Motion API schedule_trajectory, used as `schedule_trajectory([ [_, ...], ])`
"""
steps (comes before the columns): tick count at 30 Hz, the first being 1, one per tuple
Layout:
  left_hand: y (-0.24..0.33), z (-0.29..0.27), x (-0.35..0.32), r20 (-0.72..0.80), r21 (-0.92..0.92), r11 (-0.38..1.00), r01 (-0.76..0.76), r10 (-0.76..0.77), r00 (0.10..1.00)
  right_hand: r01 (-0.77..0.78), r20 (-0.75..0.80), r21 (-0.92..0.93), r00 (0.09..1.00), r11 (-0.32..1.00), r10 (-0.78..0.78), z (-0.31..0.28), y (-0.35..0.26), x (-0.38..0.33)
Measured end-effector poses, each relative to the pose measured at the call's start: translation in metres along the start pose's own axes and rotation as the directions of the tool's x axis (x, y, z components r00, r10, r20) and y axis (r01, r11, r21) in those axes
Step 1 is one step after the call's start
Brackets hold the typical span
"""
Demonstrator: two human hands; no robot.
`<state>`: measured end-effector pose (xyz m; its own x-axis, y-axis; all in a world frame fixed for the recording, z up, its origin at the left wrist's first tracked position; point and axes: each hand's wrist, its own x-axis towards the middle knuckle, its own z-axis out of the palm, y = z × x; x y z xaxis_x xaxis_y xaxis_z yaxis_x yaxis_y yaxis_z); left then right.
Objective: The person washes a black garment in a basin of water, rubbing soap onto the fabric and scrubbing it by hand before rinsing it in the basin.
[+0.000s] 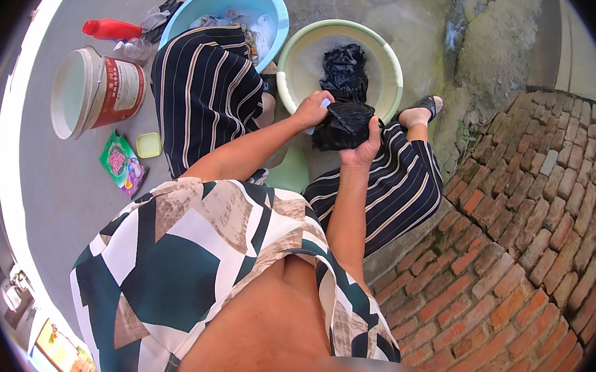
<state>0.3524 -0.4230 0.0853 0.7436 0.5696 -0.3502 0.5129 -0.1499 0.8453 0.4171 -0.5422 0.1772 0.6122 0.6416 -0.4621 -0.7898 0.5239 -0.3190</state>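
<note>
A dark, shiny, wet-looking black cloth (345,68) lies partly in a pale green-rimmed basin (287,88), and its bunched near end rises over the near rim. My right hand (363,148) grips this end from the right, thumb up along its side. On the other side my left hand (313,109) is closed round a small pale block (325,103), against the cloth's upper left edge. Only a bit of the block shows between the fingers, so I cannot tell whether it is soap.
A blue tub (272,4) of mixed laundry stands beyond my left knee. On the left are a red bottle (112,30), a tipped white-and-red bucket (121,91), a green packet (123,163) and a small yellowish dish (149,145). Brick paving (499,269) lies to the right.
</note>
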Motion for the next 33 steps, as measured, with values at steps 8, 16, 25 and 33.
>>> schedule_trajectory([
  [8,0.063,-0.031,-0.008,-0.168,0.042,0.91,-0.413,0.414,0.895,-0.135,-0.09,-0.149,0.988,0.98,0.123,-0.019,-0.008,0.012],
  [16,0.072,-0.022,-0.063,0.19,0.147,0.804,-0.577,0.549,0.814,-0.051,-0.285,-0.128,0.958,0.99,0.012,-0.032,0.015,0.019],
  [25,0.116,0.003,-0.023,-0.036,0.307,0.826,-0.474,0.507,0.861,0.176,-0.27,-0.3,0.927,0.937,-0.261,-0.001,0.023,0.004],
  [33,0.003,0.01,-0.01,-0.021,-0.481,0.868,0.122,-0.15,0.988,0.14,-0.273,-0.405,0.925,0.903,-0.266,-0.003,0.016,0.009],
])
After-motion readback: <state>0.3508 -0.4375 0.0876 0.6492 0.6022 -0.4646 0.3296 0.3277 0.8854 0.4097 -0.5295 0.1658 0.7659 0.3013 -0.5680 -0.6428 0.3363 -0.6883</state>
